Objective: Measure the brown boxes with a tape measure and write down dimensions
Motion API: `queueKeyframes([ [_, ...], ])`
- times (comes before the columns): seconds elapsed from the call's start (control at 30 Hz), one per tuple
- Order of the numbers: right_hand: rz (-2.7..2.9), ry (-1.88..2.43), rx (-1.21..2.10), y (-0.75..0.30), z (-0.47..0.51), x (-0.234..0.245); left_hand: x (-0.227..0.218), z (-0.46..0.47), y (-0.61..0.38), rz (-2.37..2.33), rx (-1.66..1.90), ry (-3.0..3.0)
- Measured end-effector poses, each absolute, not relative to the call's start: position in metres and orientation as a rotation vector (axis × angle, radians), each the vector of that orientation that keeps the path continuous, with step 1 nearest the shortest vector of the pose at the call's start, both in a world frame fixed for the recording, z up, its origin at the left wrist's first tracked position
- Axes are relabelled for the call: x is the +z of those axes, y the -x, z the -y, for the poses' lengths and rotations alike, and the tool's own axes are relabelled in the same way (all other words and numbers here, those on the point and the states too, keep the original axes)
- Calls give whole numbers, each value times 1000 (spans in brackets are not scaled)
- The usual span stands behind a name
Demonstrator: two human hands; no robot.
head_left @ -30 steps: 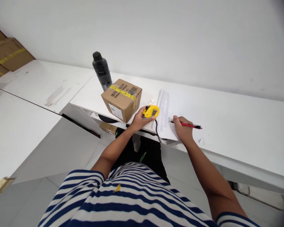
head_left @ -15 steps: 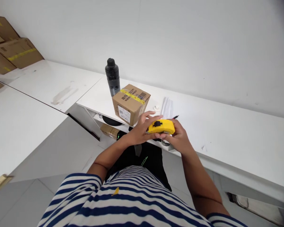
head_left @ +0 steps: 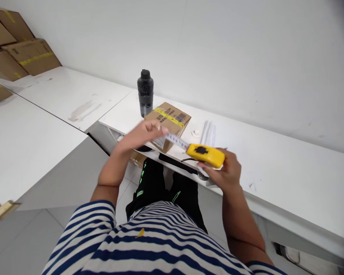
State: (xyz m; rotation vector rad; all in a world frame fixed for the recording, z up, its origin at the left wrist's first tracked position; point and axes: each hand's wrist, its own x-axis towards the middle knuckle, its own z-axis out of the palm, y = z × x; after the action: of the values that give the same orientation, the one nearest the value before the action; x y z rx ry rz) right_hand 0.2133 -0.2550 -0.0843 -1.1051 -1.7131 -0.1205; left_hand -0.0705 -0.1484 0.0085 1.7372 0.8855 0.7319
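Observation:
My right hand [head_left: 226, 170] is closed around the yellow case of a tape measure [head_left: 206, 154], which has a black button on top. From the case a short stretch of white blade [head_left: 176, 140] runs out to the left. Its far end is pinched by my left hand [head_left: 143, 133], a little blurred by motion. Behind the blade and my left fingers stands a cardboard box [head_left: 172, 116] with yellow tape across its top and a white label, partly covered by my hand.
A black bottle [head_left: 145, 93] stands upright behind the box. On the white table [head_left: 275, 168] lie white folded sheets [head_left: 208, 133] and a small white ring [head_left: 195, 133]. Several cardboard boxes [head_left: 31, 57] are stacked far left. A shelf runs under the table's front edge.
My left hand has left the case and moved left, drawing the blade out. My right hand has kept the tape measure and shifted slightly right. The view has turned a little.

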Motion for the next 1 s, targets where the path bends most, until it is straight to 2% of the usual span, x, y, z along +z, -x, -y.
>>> queueKeyframes([
  [0.07, 1528, 1220, -166, -225, 250, -92, 23, 109, 82, -1008, 980, -1683],
  [0.13, 1428, 1305, -108, -235, 244, -96, 28, 70, 91, -1133, 1038, -1632],
  [0.27, 1421, 1461, 94, -240, 228, -89, 17, 26, 94, -1317, 602, -1730],
  [0.37, 1487, 1517, 188, -226, 214, -73, 7, 21, 88, -1323, 451, -1863],
  [0.53, 1585, 1540, 249, -193, 191, -51, 1, 25, 82, -1335, 447, -1974],
  [0.77, 1536, 1534, 252, -182, 184, -57, -9, 15, 90, -1117, 442, -1899],
  [0.9, 1483, 1474, 280, -188, 184, -68, 5, 14, 95, -1077, 433, -1955],
  [1.0, 1458, 1341, 358, -210, 172, -66, 23, 28, 106, -1093, 644, -1940],
])
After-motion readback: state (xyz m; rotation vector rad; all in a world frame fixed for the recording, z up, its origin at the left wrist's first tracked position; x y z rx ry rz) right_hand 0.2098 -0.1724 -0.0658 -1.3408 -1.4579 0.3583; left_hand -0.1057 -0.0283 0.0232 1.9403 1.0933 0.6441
